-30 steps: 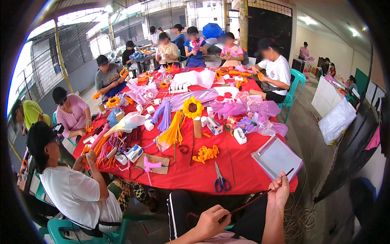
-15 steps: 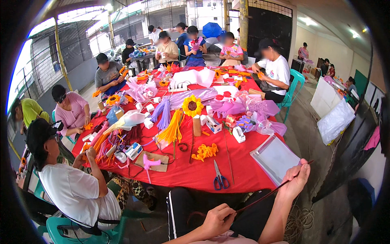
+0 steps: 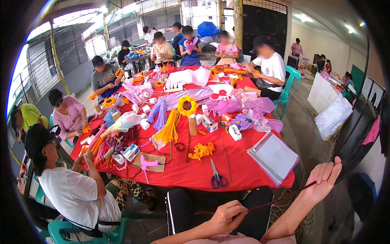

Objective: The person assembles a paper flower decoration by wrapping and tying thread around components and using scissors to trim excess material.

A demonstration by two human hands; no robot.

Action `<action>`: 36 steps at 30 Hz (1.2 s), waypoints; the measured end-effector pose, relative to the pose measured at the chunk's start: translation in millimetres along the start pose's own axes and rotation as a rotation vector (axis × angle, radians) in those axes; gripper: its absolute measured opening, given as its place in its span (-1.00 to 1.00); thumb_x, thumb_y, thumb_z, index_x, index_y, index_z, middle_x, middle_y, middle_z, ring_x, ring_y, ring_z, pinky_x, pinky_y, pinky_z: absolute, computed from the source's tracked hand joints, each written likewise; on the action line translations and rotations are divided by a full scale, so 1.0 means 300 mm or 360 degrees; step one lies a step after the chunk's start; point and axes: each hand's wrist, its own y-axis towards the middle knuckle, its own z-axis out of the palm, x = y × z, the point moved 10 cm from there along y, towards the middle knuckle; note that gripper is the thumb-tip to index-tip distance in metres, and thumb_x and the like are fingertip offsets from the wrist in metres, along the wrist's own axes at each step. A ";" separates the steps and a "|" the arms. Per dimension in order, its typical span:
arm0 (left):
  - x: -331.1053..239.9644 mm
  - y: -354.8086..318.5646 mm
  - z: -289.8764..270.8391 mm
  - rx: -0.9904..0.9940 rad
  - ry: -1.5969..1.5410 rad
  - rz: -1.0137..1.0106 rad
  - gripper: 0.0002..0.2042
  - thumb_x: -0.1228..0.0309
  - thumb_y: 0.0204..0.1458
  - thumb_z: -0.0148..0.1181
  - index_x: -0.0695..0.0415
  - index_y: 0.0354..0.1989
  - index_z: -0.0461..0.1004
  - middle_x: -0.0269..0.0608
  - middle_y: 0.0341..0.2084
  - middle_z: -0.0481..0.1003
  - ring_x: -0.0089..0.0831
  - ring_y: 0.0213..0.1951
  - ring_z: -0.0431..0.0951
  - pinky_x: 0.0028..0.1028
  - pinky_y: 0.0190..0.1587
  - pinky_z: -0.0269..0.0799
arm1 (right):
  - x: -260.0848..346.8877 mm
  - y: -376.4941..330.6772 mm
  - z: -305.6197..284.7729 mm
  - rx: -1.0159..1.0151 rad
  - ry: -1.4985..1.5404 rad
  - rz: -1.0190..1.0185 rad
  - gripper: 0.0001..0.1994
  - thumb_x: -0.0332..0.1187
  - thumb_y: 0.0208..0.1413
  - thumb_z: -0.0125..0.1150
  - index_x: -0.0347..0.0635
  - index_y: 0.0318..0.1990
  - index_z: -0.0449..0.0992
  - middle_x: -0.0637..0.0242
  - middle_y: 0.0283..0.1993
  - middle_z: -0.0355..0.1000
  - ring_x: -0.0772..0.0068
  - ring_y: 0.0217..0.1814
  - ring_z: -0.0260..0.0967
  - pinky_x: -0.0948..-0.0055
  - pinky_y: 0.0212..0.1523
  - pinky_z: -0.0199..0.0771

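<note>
Our left hand (image 3: 228,217) closes its grip around the near end of a thin dark stick (image 3: 280,199), fingers curled tight over it above our lap. Our right hand (image 3: 325,179) takes the far end, pinching it between thumb and fingers while the other fingers stay loosely spread, so the stick runs slanted between both hands, off the edge of the bench (image 3: 243,171) and just beside its red cloth. On the bench nearest to us lie blue-handled scissors (image 3: 216,175), a stack of clear sheets (image 3: 274,156) to the right and a heap of orange curls (image 3: 202,149). Farther in stand a paper sunflower (image 3: 187,105) and bundles of yellow and purple strips. A person in a white shirt (image 3: 73,191) sits at our left, and more people sit around the far end.
</note>
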 end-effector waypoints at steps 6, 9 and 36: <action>-0.031 0.022 0.024 0.0021 -0.0069 0.0086 -0.88 0.68 -0.12 0.23 0.31 -0.36 0.49 -0.07 -0.50 0.44 -0.28 -0.50 0.49 -0.44 -0.51 0.37 | 0.091 0.015 0.060 0.0198 0.0042 -0.0101 -0.75 -0.33 0.34 -0.18 -0.35 -0.05 0.32 0.53 -0.70 0.00 0.76 -0.78 -0.18 0.73 -0.77 -0.08; -0.034 0.021 0.037 0.0052 -0.0044 0.0116 -0.88 0.67 -0.12 0.23 0.31 -0.37 0.49 -0.07 -0.50 0.43 -0.28 -0.50 0.49 -0.45 -0.52 0.37 | 0.108 0.023 0.064 0.0195 0.0092 -0.0094 -0.76 -0.35 0.34 -0.20 -0.35 -0.05 0.32 0.52 -0.71 0.00 0.75 -0.79 -0.18 0.73 -0.77 -0.07; 1.046 0.363 -0.166 -0.0514 0.0882 -0.0769 -0.68 0.35 -0.20 0.30 0.29 -0.27 0.54 -0.03 -0.48 0.53 -0.09 -0.31 0.53 -0.22 -0.19 0.43 | 0.082 0.167 0.057 0.0375 0.0040 -0.0121 -0.81 -0.41 0.33 -0.31 -0.37 -0.08 0.17 0.40 -0.69 0.05 0.65 -0.79 -0.11 0.69 -0.79 -0.04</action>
